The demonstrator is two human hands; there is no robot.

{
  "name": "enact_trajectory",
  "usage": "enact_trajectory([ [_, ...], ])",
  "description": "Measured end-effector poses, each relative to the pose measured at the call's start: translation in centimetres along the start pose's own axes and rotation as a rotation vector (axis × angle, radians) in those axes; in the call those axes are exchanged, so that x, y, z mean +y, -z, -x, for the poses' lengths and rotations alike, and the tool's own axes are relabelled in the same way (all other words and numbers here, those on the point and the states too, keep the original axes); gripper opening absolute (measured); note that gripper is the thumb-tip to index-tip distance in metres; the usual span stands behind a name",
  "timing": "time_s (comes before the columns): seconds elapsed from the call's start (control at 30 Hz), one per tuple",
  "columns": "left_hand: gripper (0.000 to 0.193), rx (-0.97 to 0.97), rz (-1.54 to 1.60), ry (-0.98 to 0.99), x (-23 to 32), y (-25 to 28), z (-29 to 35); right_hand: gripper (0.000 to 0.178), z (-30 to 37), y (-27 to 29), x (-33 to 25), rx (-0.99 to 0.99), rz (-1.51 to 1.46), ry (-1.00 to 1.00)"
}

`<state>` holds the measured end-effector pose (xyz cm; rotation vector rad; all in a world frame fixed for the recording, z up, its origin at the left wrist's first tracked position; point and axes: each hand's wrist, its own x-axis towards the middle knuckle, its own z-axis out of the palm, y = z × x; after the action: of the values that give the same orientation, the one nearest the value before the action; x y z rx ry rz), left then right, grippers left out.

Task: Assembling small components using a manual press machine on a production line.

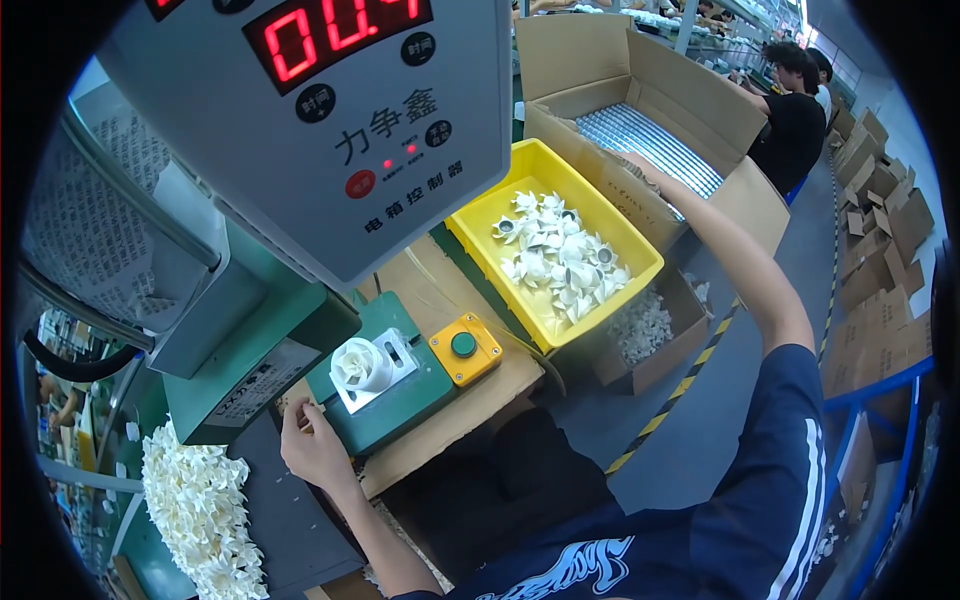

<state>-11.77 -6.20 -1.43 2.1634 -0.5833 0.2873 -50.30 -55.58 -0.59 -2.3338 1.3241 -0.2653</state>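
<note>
Beside the green machine base (425, 385), my left hand (312, 445) is closed with its fingers curled together; whatever they may hold is too small to make out. A white round holder (368, 388) on a metal plate sits on that base, with a white petal-shaped plastic part (356, 362) in it. My right arm stretches far out to an open cardboard box (575, 75), where my right hand (643, 170) reaches over the near flap. Rows of shiny silvery rods or tubes (650, 140) lie in the box. The fingers of that hand are mostly hidden.
A yellow bin (625, 288) holds several white petal-shaped parts, some with grey round centres. More white parts (205, 510) are heaped at the left. A control box (400, 120) hangs overhead; a green button (463, 345) sits on a yellow housing. Another person (790, 125) works at the far right.
</note>
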Motion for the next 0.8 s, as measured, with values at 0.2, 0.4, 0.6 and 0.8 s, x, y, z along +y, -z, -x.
enact_trajectory([
  [0.2,0.017,-0.009,-0.026,-0.017,-0.6,0.0,-0.1,0.035,1.2,0.0,-1.0,0.038,0.085,0.007],
  [0.4,0.017,-0.004,-0.018,-0.011,-0.2,0.0,0.1,0.035,1.9,0.1,-2.2,0.08,0.162,0.027],
  [0.6,0.017,0.015,-0.041,-0.034,-0.7,-0.2,0.0,0.036,-1.8,-0.4,-5.3,0.133,0.217,0.032],
  [0.8,0.016,0.03,-0.074,-0.059,0.0,-0.1,0.1,0.037,-4.0,-0.5,-6.1,0.178,0.263,0.061],
])
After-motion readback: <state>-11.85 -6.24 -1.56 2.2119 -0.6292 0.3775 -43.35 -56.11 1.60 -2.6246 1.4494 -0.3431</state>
